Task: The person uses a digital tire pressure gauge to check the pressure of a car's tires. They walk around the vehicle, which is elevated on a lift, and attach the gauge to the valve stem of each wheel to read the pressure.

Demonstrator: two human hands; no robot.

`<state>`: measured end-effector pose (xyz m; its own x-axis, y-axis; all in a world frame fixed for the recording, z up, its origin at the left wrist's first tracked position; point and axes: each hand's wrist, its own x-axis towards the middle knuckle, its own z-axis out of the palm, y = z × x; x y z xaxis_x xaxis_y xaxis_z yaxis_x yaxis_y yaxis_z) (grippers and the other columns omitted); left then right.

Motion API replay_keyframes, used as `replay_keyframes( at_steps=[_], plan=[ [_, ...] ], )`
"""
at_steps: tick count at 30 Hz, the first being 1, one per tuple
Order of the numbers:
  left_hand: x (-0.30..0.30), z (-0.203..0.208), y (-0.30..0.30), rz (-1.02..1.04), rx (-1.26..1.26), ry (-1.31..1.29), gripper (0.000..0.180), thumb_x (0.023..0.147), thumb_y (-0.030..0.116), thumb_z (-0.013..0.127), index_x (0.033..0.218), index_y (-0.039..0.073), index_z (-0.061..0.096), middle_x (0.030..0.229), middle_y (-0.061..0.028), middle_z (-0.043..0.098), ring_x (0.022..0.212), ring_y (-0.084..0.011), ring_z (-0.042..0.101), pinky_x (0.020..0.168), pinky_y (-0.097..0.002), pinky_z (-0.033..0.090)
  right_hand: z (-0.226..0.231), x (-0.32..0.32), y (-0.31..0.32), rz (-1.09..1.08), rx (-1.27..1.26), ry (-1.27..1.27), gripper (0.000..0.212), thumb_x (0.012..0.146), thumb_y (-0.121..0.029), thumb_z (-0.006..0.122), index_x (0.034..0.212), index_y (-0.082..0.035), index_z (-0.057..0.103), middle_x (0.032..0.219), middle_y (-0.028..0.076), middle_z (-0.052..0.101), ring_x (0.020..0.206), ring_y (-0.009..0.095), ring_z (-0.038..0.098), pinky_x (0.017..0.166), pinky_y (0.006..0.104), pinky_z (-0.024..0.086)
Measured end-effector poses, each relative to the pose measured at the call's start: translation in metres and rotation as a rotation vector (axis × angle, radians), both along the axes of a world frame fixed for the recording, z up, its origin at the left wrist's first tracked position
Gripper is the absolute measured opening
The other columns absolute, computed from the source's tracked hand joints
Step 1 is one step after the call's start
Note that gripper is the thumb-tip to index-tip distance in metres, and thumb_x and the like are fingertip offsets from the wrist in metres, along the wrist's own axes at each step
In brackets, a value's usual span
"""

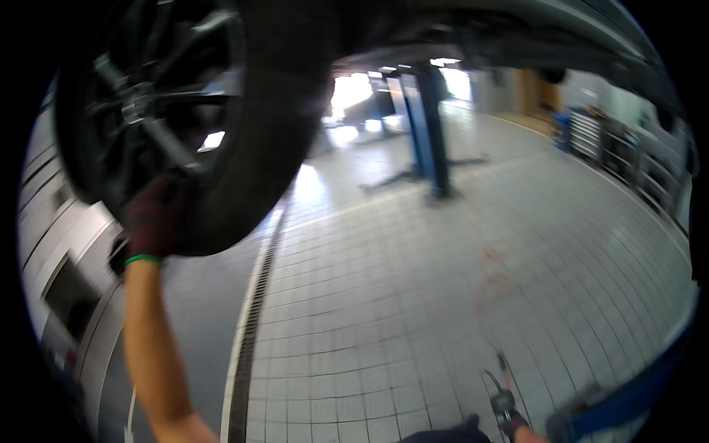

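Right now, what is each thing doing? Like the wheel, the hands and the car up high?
Wheel: on the raised car, off the floor.
Car: lifted overhead.
Left hand: gloved, raised, pressed on the tyre's lower edge.
Right hand: low at the frame edge, gripping a tool with a red hose; grip hard to see.
Red hose: lying loose across the floor tiles.
Blue lift post: standing upright.
Floor drain: covered by its grate.

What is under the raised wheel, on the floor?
Under the wheel I see pale floor tiles and a long drain grate. The left hand, gloved, touches the tyre's lower edge. The tyre and forearm hide the floor right behind them.
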<state>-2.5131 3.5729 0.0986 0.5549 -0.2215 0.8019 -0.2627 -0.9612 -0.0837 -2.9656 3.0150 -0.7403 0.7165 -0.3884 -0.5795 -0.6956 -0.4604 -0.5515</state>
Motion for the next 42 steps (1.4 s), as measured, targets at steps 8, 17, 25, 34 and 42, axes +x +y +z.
replay_keyframes(
  at_steps=[8, 17, 25, 34, 42],
  plan=[
    [0.084, 0.037, 0.065, -0.019, 0.307, -0.182, 0.029, 0.102, 0.025, 0.056, 0.116, 0.002, 0.069, 0.108, -0.0202, 0.070, 0.102, -0.0345, 0.068, 0.088, -0.0422, 0.052, 0.074, -0.003, 0.093, -0.294, -0.003, 0.096, 0.068, 0.079, -0.038, 0.077, 0.136, -0.010, 0.054, 0.125, 0.017, 0.068, 0.110, 0.035, 0.068, 0.093, 0.0442, 0.054],
    [0.166, 0.045, 0.136, 0.077, 0.734, -0.364, 0.029, 0.098, 0.012, 0.053, 0.125, 0.007, 0.059, 0.114, -0.0183, 0.062, 0.104, -0.0340, 0.063, 0.086, -0.0451, 0.053, 0.096, -0.043, 0.107, -0.378, 0.078, 0.200, 0.069, 0.077, -0.036, 0.074, 0.140, -0.014, 0.055, 0.130, 0.018, 0.067, 0.121, 0.036, 0.065, 0.102, 0.0443, 0.052],
    [0.128, 0.054, 0.078, 0.061, 0.558, -0.065, 0.031, 0.097, 0.023, 0.054, 0.120, 0.004, 0.063, 0.113, -0.0223, 0.067, 0.104, -0.0417, 0.063, 0.085, -0.0486, 0.051, 0.091, -0.039, 0.072, -0.218, 0.026, 0.236, 0.071, 0.079, -0.039, 0.077, 0.142, -0.014, 0.054, 0.137, 0.014, 0.064, 0.125, 0.034, 0.061, 0.104, 0.0431, 0.050],
    [0.113, 0.053, 0.047, -0.186, -0.021, 0.065, 0.041, 0.094, 0.028, 0.049, 0.122, 0.002, 0.065, 0.118, -0.0270, 0.067, 0.111, -0.0482, 0.061, 0.095, -0.0510, 0.047, 0.134, -0.023, 0.027, -0.127, 0.074, 0.244, 0.075, 0.078, -0.042, 0.074, 0.145, -0.016, 0.052, 0.138, 0.014, 0.064, 0.127, 0.032, 0.061, 0.106, 0.0422, 0.049],
    [0.144, 0.059, 0.099, 0.017, 0.281, -0.085, 0.037, 0.093, 0.024, 0.053, 0.119, 0.001, 0.066, 0.120, -0.0287, 0.065, 0.112, -0.0497, 0.059, 0.095, -0.0542, 0.047, 0.125, -0.066, -0.003, -0.174, 0.077, 0.260, 0.079, 0.076, -0.038, 0.079, 0.146, -0.015, 0.051, 0.139, 0.014, 0.063, 0.126, 0.032, 0.062, 0.106, 0.0416, 0.049]
  ],
)
